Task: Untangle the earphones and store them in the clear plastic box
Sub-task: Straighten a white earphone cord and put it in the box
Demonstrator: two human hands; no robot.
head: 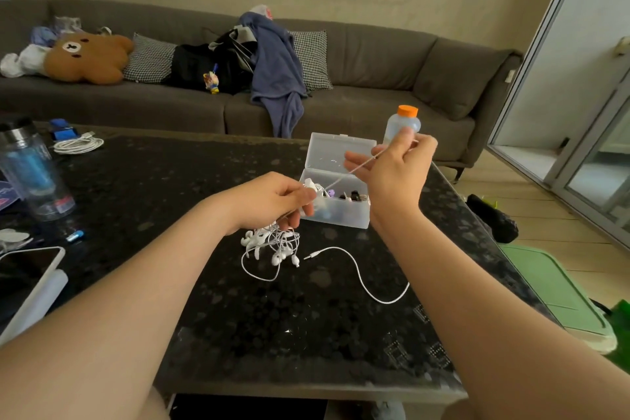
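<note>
The left hand (272,201) is gripping the top of the tangled white earphones (269,239), fingers curled around the bunch. The right hand (392,170) is pinching one strand between thumb and fingers, holding it taut, up and to the right. The rest of the tangle is hanging under the left hand and resting on the dark counter (221,310), with a loose cord ending in a jack plug (308,256) lying just to its right. The clear plastic box (341,215) is sitting just behind both hands, lid standing open, small items inside. An orange-capped bottle (407,112) is standing behind the right hand.
</note>
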